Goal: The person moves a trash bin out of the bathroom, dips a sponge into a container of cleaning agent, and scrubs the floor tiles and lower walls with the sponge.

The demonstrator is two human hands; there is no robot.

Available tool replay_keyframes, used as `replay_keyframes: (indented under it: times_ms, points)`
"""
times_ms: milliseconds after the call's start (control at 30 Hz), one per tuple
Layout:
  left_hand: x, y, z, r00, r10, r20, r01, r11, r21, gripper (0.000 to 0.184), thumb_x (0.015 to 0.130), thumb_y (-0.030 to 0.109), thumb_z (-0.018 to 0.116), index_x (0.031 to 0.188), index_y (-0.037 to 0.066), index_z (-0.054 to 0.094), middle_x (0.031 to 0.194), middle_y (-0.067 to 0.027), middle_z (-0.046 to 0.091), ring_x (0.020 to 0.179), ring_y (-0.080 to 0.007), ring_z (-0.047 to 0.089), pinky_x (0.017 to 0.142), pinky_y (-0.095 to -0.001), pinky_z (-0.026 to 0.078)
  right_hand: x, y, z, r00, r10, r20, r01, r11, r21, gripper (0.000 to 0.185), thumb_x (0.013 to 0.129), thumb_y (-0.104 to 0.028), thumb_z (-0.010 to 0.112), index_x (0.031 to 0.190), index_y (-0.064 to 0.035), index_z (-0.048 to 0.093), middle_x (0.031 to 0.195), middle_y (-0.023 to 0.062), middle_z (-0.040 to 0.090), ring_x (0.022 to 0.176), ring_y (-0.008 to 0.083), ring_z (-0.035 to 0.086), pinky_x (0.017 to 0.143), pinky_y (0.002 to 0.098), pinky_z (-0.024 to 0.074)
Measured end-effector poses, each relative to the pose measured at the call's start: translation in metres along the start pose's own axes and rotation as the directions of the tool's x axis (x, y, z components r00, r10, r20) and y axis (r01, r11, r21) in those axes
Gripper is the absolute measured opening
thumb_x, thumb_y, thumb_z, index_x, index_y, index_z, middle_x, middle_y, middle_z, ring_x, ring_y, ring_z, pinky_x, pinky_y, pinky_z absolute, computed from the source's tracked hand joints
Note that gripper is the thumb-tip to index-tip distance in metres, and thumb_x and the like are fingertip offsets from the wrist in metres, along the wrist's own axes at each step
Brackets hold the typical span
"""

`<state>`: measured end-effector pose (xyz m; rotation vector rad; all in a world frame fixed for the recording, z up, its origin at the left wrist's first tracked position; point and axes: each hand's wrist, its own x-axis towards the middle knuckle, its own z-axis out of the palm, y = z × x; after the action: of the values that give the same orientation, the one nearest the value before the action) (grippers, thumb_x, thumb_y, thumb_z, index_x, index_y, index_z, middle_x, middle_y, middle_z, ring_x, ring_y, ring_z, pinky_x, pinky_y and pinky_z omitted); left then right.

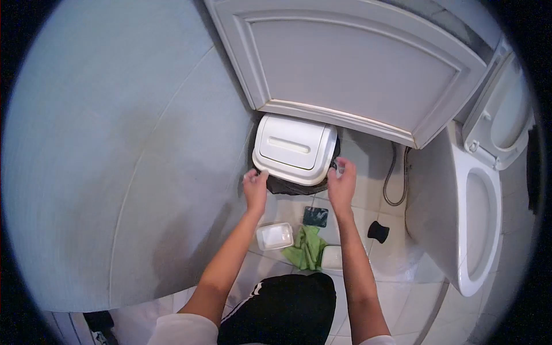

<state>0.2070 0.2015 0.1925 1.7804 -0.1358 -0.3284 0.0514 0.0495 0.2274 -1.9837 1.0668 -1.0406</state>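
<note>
Beyond the green cloth [309, 248], the left hand [255, 192] and right hand [342, 185], fingers loosely curled, whether gripping one cannot tell, flank the near corners of the bin's white lid [294, 163], lying just ahead between them, about equally near both, its long axis side to side, black bag [286, 187] below.

Lidded bin [290, 145] sat between left hand [255, 190] and right hand [343, 179], cabinet [356, 75] beyond both. Bodyward of hands, on floor [359, 198]: pad [315, 217], then cloth [309, 247] between two containers [275, 236]. Right of right hand: hose [387, 192], then toilet [440, 195]. Wall [132, 132] stood left of left hand.
</note>
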Motion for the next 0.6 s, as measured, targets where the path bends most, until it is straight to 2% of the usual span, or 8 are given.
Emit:
replay_keyframes:
  times_ms: [167,267,300,400,433,467,533,600]
  points:
    - [0.011,0.045,0.013,0.945,-0.323,0.058,0.321,0.872,-0.37,0.045,0.077,0.02,0.067,0.111,-0.002,0.048,0.095,-0.0113,0.059,0.074,-0.0194,0.056,0.062,-0.0317,0.046,0.013,0.024,-0.002,0.612,0.583,0.535,-0.774,0.581,0.251,0.043,0.083,-0.026,0.06,0.12,-0.0079,0.05,0.106,0.0066,0.057,0.087,0.0218,0.056,0.082,0.0359,0.0458]
    - [0.046,-0.001,0.019,0.902,-0.369,0.224,0.425,0.851,-0.31,0.039,0.076,0.022,0.069,0.106,0.003,0.053,0.098,-0.0133,0.057,0.075,-0.0237,0.057,0.055,-0.0371,0.048,0.014,0.05,0.004,0.497,0.378,0.781,-0.864,0.137,0.484,0.038,0.089,-0.021,0.05,0.125,-0.0112,0.047,0.119,0.0071,0.052,0.099,0.0228,0.053,0.092,0.0471,0.0423]
    - [0.035,0.013,0.016,0.869,-0.355,0.345,0.48,0.775,-0.412,0.036,0.077,0.023,0.069,0.103,0.003,0.055,0.097,-0.014,0.057,0.076,-0.0265,0.057,0.057,-0.0415,0.049,0.003,0.054,0.0,0.739,-0.015,0.674,-0.455,0.726,0.515,0.038,0.087,-0.015,0.056,0.123,-0.0091,0.047,0.117,0.0076,0.052,0.104,0.0237,0.052,0.097,0.0458,0.0416]
    - [0.014,-0.002,0.011,0.861,-0.29,0.419,0.481,0.732,-0.483,0.047,0.075,0.022,0.067,0.114,0.008,0.045,0.106,-0.0114,0.05,0.091,-0.0262,0.05,0.072,-0.0467,0.045,-0.007,0.077,-0.004,0.783,-0.046,0.621,-0.132,0.962,0.237,0.041,0.087,-0.021,0.06,0.122,-0.0062,0.047,0.12,0.0094,0.051,0.116,0.0251,0.049,0.098,0.0484,0.0403]
    - [0.003,-0.009,0.012,0.853,-0.269,0.446,0.486,0.719,-0.497,0.051,0.074,0.022,0.067,0.117,0.01,0.042,0.109,-0.0106,0.048,0.096,-0.0261,0.048,0.077,-0.0484,0.043,0.004,0.08,-0.004,0.575,0.218,0.788,-0.802,0.337,0.493,0.06,0.08,0.002,0.062,0.134,-0.0042,0.036,0.131,0.0134,0.042,0.113,0.0276,0.05,0.096,0.0407,0.0449]
    - [-0.008,-0.016,0.015,0.84,-0.25,0.482,0.498,0.709,-0.499,0.056,0.073,0.022,0.066,0.121,0.012,0.039,0.112,-0.0097,0.046,0.101,-0.026,0.045,0.082,-0.0502,0.042,0.008,0.069,-0.007,0.414,0.216,0.884,-0.883,-0.141,0.447,0.062,0.081,0.0,0.06,0.138,-0.0078,0.034,0.133,0.0147,0.042,0.114,0.0293,0.05,0.097,0.0419,0.0432]
    - [-0.035,-0.041,-0.004,0.815,-0.238,0.528,0.527,0.684,-0.505,0.065,0.072,0.021,0.065,0.128,0.015,0.032,0.118,-0.008,0.042,0.111,-0.0258,0.041,0.092,-0.0537,0.039,-0.021,0.109,-0.02,0.463,0.114,0.879,-0.77,0.543,0.335,0.073,0.077,-0.045,0.068,0.137,-0.0145,0.039,0.137,0.0161,0.042,0.123,0.0367,0.04,0.103,0.0518,0.0326]
    - [-0.048,-0.032,-0.032,0.786,-0.204,0.584,0.51,0.747,-0.426,0.057,0.071,0.019,0.065,0.121,0.013,0.036,0.114,-0.0066,0.04,0.107,-0.0258,0.043,0.091,-0.0546,0.04,-0.037,0.069,-0.032,0.501,0.173,0.848,-0.779,0.517,0.355,0.067,0.081,-0.038,0.063,0.136,-0.0104,0.038,0.136,0.0163,0.042,0.123,0.0352,0.04,0.103,0.0521,0.0326]
